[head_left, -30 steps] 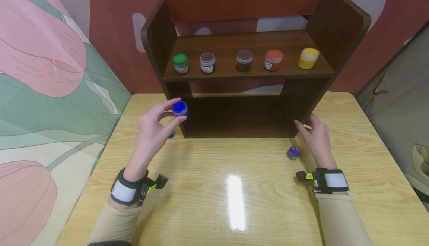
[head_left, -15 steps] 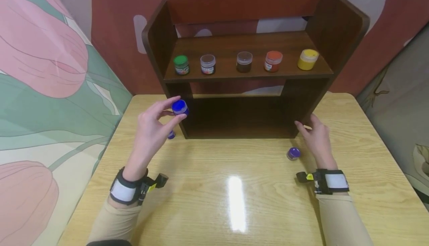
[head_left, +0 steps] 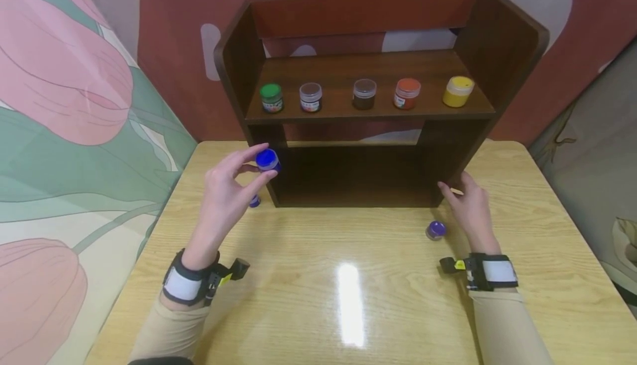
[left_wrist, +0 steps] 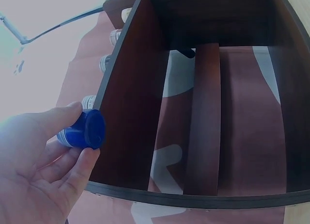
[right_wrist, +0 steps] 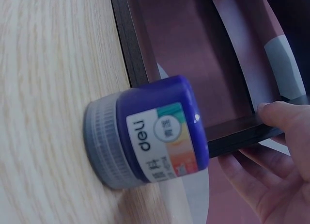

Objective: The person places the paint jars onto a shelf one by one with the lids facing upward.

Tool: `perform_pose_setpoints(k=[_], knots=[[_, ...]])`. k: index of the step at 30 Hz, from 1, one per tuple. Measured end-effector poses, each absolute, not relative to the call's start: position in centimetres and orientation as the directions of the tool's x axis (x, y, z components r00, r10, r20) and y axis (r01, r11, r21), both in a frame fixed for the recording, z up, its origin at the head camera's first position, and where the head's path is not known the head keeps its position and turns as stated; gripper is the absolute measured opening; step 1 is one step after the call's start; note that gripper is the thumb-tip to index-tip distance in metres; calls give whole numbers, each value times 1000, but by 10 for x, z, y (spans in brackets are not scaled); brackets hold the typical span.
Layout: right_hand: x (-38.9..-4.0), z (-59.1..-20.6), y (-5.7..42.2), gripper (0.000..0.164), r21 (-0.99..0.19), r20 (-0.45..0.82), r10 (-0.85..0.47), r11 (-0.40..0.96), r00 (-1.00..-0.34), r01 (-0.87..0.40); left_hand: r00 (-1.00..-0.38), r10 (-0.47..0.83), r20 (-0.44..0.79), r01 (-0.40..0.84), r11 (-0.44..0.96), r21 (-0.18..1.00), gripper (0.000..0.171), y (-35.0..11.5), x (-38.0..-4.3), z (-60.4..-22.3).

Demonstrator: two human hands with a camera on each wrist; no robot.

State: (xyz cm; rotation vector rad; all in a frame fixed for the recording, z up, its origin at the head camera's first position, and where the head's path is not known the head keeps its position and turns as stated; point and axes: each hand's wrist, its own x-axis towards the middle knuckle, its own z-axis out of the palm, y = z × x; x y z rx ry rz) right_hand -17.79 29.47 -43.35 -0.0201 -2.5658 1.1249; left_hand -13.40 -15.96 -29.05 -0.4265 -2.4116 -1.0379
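Observation:
My left hand point(head_left: 225, 182) pinches a blue paint jar point(head_left: 267, 160) between thumb and fingers, raised at the left front edge of a dark brown wooden shelf point(head_left: 348, 202). In the left wrist view the blue jar's round end faces the shelf's lower compartment. With my right hand point(head_left: 470, 210) I grip the front edge of the shelf's right side panel, thumb on the inner side and fingers outside. Close to that hand a purple paint jar point(head_left: 436, 230) stands on the table. The right wrist view shows its label and its ribbed clear lid point(right_wrist: 109, 141) against the tabletop.
On the upper board stand a green jar point(head_left: 271, 98), two dark jars with clear lids, an orange-red jar point(head_left: 406, 94) and a yellow jar point(head_left: 458, 92). A small blue jar point(head_left: 255, 201) sits on the table point(head_left: 298, 276) left of the shelf. Patterned fabric hangs behind.
The head view has tilted slightly, so the shelf and jars appear a little lower. Both hands keep their holds, the blue jar staying at the shelf's left edge.

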Motion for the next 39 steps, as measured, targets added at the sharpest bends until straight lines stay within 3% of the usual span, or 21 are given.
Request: perform_pose_setpoints(k=[39], knots=[[-179, -433, 294, 37, -707, 330, 147, 693, -932, -141, -768, 97, 633, 531, 649, 545, 49, -158, -139, -257]])
